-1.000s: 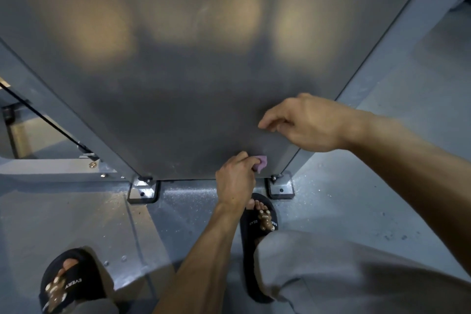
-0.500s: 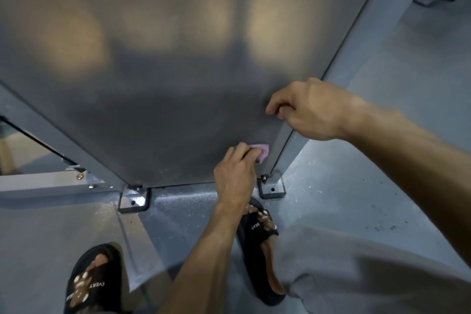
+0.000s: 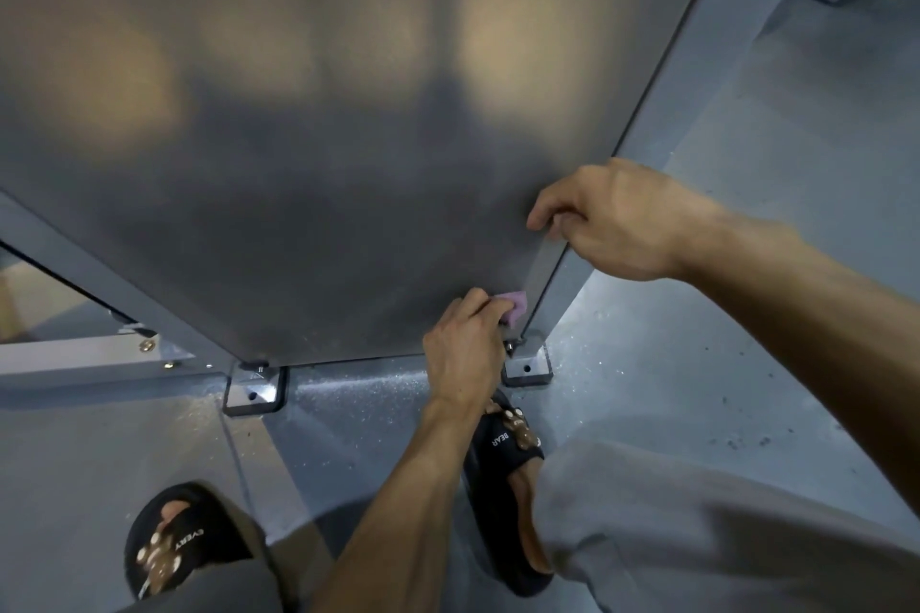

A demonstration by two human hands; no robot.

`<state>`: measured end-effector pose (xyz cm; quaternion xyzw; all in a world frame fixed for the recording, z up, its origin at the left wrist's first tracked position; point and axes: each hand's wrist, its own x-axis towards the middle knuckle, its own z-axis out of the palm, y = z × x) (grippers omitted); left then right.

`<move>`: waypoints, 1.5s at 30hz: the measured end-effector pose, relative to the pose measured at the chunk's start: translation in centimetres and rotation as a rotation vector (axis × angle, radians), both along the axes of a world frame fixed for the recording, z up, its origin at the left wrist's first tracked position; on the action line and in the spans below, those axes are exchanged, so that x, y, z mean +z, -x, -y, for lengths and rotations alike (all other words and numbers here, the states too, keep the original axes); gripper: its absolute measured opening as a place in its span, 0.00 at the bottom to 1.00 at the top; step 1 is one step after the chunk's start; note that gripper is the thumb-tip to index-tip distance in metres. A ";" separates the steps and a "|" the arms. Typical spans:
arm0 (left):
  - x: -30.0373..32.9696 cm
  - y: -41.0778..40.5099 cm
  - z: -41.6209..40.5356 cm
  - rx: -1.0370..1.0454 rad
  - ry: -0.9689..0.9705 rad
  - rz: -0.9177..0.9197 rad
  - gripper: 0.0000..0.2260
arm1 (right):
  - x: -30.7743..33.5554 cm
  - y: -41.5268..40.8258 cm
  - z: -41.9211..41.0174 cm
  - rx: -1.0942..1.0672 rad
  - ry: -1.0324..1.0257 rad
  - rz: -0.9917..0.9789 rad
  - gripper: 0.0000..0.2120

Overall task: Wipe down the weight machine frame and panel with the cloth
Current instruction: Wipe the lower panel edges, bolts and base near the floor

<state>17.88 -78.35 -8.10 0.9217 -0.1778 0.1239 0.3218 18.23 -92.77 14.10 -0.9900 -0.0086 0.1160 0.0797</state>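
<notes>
Cloth (image 3: pixel 515 307), a small pink one, sits pressed against the lower right corner of the grey panel (image 3: pixel 298 164), just beside the frame post (image 3: pixel 557 294). Left hand (image 3: pixel 465 353) pinches it with curled fingers, knuckles toward the camera, low on the panel near the bolted foot plate (image 3: pixel 527 369). Right hand (image 3: pixel 615 219) is higher up, fingers hooked around the panel's right edge where it meets the post. Down below, two black slides (image 3: pixel 503 453) stand on the grey floor (image 3: pixel 747 264), with a second foot plate (image 3: pixel 254 393) at the left corner.
</notes>
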 end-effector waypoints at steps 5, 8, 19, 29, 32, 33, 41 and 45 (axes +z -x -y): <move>3.2 -0.2 2.1 0.013 0.098 0.264 0.11 | 0.1 0.0 0.7 -0.024 -0.023 0.052 0.18; 2.3 -0.6 2.6 -0.012 0.054 0.274 0.10 | 0.0 0.1 0.9 -0.018 -0.018 0.072 0.17; -2.8 -0.5 4.2 -0.075 -0.084 -0.126 0.16 | -0.9 0.0 1.4 -0.034 -0.016 0.019 0.18; -6.2 -0.2 3.5 -0.017 -0.156 -0.420 0.11 | -0.8 -0.4 1.2 0.023 -0.033 -0.042 0.18; -7.1 -0.1 2.3 -0.061 -0.130 -0.464 0.10 | -0.6 -0.4 1.0 0.052 -0.055 -0.156 0.19; -7.0 0.0 1.8 -0.092 -0.129 -0.491 0.09 | -0.6 -0.4 0.8 0.067 -0.055 -0.215 0.20; -3.9 0.8 -5.7 -0.273 -0.239 -0.685 0.05 | -1.2 0.4 -2.6 0.106 0.000 -0.414 0.24; 0.8 0.2 -10.9 -0.263 -0.259 -0.741 0.07 | -1.3 1.7 -4.9 0.130 0.011 -0.443 0.21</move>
